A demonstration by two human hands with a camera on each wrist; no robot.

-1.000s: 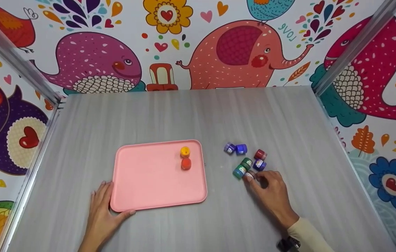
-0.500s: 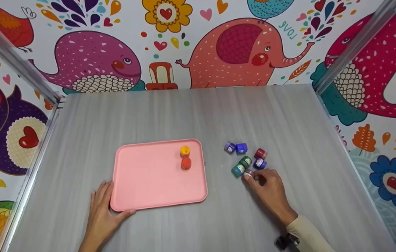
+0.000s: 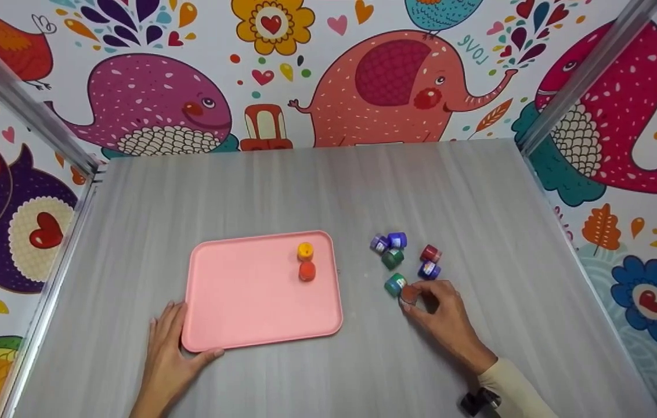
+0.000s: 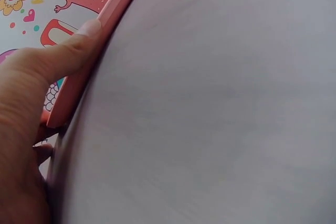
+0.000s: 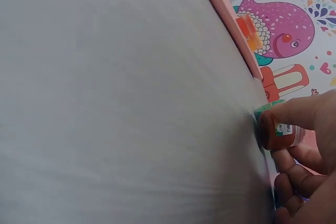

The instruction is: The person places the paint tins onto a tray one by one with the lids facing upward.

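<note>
My right hand pinches a small brown paint jar between thumb and fingers; the right wrist view shows its white label. Right beside it lies a teal-green paint jar. My left hand rests at the near-left corner of a pink tray, its thumb along the front edge and its fingers against the left side. In the left wrist view the thumb lies straight on the tray's rim. On the tray, toward its right side, a yellow paint jar touches an orange-red one.
Beyond my right hand lie a dark green jar, a blue jar, a violet jar, a dark red jar and a dark blue jar. Walls with cartoon animals border the grey table.
The dark green jar has shifted up and left, away from the teal-green jar to beside the blue and violet ones. The brown jar has turned in my right hand. My left hand stays put.
</note>
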